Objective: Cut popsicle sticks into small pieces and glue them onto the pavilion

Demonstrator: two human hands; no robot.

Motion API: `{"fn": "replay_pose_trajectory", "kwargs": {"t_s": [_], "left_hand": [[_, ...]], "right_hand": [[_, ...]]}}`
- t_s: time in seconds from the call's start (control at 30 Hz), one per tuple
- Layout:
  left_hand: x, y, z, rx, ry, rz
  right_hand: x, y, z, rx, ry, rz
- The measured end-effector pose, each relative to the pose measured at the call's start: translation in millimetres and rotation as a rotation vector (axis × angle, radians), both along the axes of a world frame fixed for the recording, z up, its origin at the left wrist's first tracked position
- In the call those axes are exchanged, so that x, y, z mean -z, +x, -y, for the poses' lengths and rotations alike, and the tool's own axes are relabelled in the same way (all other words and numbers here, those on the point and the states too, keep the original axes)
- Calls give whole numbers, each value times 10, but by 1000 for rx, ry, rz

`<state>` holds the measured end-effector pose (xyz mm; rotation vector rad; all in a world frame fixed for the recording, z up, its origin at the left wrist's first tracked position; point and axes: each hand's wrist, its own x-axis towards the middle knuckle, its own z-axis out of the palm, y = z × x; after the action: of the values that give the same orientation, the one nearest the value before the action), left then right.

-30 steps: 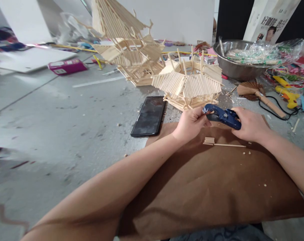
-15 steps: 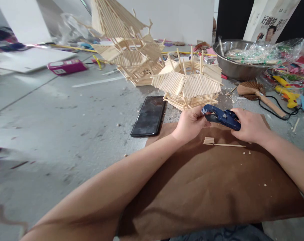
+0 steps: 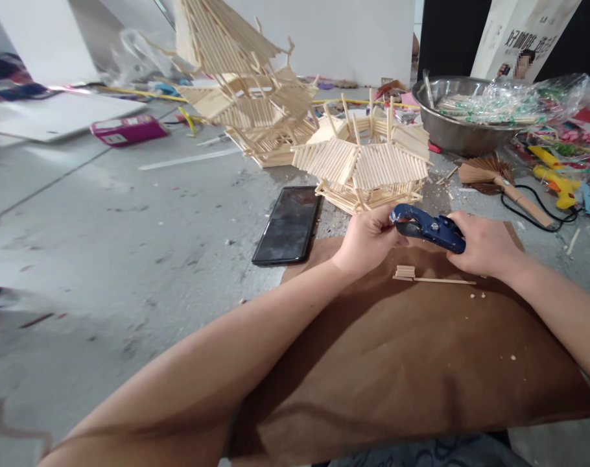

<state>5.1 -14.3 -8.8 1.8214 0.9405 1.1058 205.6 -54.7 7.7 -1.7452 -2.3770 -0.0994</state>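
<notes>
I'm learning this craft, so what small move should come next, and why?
Probably a gentle squeeze of the blue cutter by the right hand, the left hand staying steady. The right grips its handles, the left pinches right at its head, and short sticks lie on the brown sheet below. Whatever the left pinches is hidden.

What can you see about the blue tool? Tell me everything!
The blue tool looks like scuffed, painted metal, with a curved end, pale marks and a round pivot. The right hand grips it, hiding part; the left hand is right by its curved end. It slants down rightward above the brown sheet.
</notes>
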Motion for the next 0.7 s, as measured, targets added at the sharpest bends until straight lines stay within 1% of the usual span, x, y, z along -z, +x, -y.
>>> {"fn": "replay_pose_trajectory", "kwargs": {"t_s": [0.2, 0.37, 0.53, 0.7], "left_hand": [[-23, -3, 10, -12, 13, -22], [9, -12, -13, 30, -22, 33], [16, -10, -31, 52, -77, 33], [2, 5, -51, 51, -144, 20]], "right_hand": [[-13, 16, 6, 17, 11, 11], [8, 5, -1, 42, -5, 14], [3, 3, -37, 142, -55, -15], [13, 72, -99, 203, 13, -57]]}}
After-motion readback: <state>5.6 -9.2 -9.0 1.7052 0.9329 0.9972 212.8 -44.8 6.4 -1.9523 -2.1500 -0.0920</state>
